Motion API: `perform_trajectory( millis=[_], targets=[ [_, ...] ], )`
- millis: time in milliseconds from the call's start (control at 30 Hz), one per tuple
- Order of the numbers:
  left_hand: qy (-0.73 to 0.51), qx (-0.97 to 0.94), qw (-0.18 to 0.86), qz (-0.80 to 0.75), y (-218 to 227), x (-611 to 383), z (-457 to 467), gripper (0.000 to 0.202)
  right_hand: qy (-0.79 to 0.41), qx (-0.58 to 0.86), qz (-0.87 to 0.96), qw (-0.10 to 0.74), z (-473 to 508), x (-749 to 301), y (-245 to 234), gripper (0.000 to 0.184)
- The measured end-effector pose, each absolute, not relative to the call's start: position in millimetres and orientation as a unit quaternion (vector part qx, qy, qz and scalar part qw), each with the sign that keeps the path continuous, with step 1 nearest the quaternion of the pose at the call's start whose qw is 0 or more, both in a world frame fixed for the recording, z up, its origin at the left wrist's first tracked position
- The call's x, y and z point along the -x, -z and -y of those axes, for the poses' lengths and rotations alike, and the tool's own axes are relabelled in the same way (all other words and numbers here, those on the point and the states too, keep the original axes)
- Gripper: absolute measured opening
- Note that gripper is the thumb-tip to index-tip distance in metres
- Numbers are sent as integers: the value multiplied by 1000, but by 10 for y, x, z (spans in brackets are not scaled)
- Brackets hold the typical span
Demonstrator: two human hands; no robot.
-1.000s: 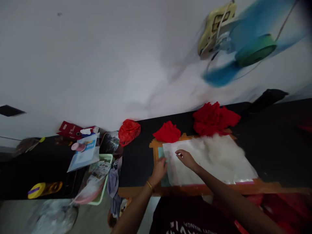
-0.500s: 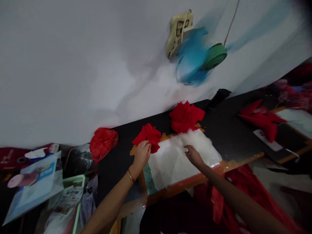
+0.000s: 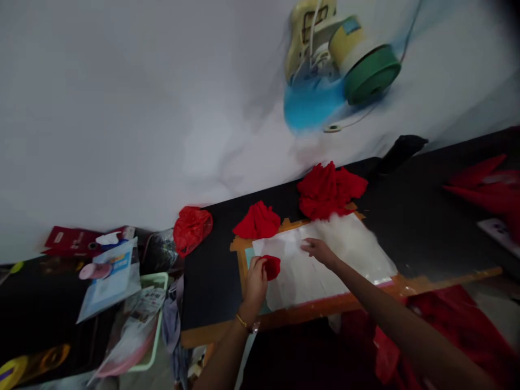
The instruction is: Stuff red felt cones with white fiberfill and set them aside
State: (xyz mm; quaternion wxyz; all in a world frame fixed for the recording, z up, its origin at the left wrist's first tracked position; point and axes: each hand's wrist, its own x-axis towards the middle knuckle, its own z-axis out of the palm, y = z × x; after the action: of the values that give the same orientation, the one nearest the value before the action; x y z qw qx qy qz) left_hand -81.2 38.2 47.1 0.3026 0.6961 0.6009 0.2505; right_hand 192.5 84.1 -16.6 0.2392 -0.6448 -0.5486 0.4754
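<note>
My left hand (image 3: pixel 255 281) is closed on a small red cloth piece (image 3: pixel 272 266), held over the left part of a white sheet (image 3: pixel 292 281) on the table. To its right, my right hand (image 3: pixel 319 251) has its fingers pinched together above the same sheet; what sits between the fingertips is too small to make out. Close beyond that hand lies a heap of white fluffy stuffing (image 3: pixel 349 238). A small pile of red cloth pieces (image 3: pixel 258 220) rests behind the sheet's left corner, and a larger red cloth pile (image 3: pixel 329 189) stands behind the stuffing.
A red plastic bag (image 3: pixel 192 229) lies on the black tabletop (image 3: pixel 211 281) by the wall. A green-rimmed basket (image 3: pixel 160 314) stands at left. Spools (image 3: pixel 371 76) hang on the wall above. A black object (image 3: pixel 402 153) and more red cloth (image 3: pixel 487 187) lie at right.
My left hand has come away from the small red pile toward me with a red cloth piece. My right hand stays pinched over the sheet. The view has shifted left.
</note>
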Motion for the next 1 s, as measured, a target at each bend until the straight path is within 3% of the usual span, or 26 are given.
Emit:
perform_trajectory(
  millis=[167,333,500,667,767,900,1000],
  targets=[
    [-221,-701,323,-597,-432,662,-443,41,-662,520,363,400,-362,-1825,-225,38],
    [-232,-691,427,-536,-413,339,-473,28,-711,501,305,388,-220,-1622,-427,36],
    [-212,-618,539,-532,-359,162,-462,26,-678,544,311,385,-179,-1445,-388,41],
    [-215,-588,525,-576,-323,203,-486,23,-705,506,280,410,-95,-1447,-389,42],
    [-229,-579,496,-605,-351,216,-481,19,-673,505,352,410,-58,-1435,-404,53],
    [-243,-579,459,-628,-419,219,-434,14,-574,584,416,395,-83,-1395,-377,23],
    [-247,-587,435,-637,-474,252,-406,9,-568,600,405,392,-121,-1417,-364,25]
  ],
)
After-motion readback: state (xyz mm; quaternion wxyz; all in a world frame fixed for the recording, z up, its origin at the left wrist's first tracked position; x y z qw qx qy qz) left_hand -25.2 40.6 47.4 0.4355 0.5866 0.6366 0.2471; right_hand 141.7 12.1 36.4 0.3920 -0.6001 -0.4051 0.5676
